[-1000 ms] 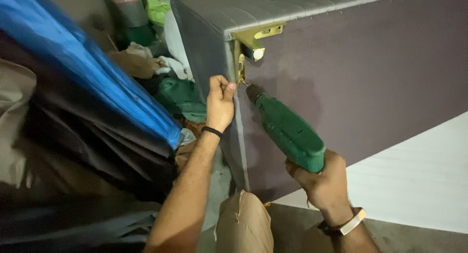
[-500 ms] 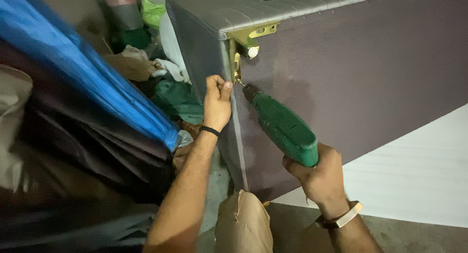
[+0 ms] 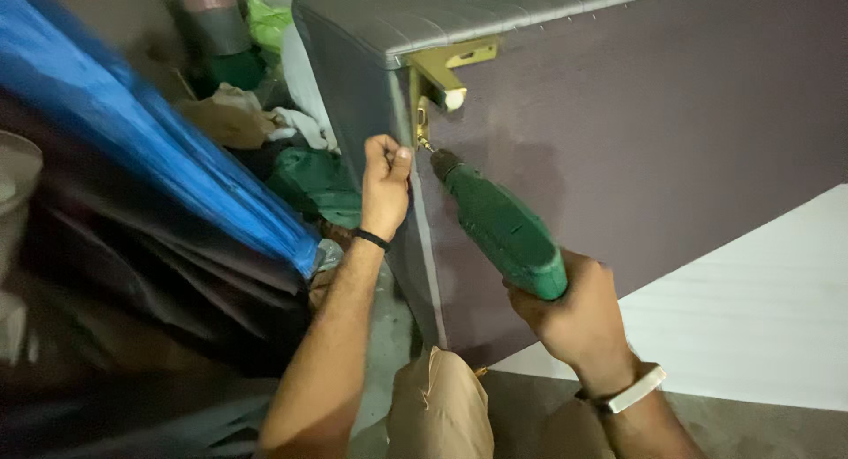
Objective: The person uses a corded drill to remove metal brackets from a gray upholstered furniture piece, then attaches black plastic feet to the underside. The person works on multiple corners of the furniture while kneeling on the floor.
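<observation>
1. Green power drill (image 3: 499, 225), gripped in the right hand (image 3: 574, 313), fingers wrapped round its rear; tip stays on the brass corner bracket (image 3: 433, 79), barely shifted over the last second.
2. Left hand (image 3: 386, 185) remains fisted against the purple cabinet (image 3: 662, 132) edge.
3. Blue tarp (image 3: 150, 150) at left.

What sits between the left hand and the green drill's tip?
In the head view, only the purple panel's corner edge lies between the left hand and the green drill; its tip meets the brass bracket just above.
</observation>
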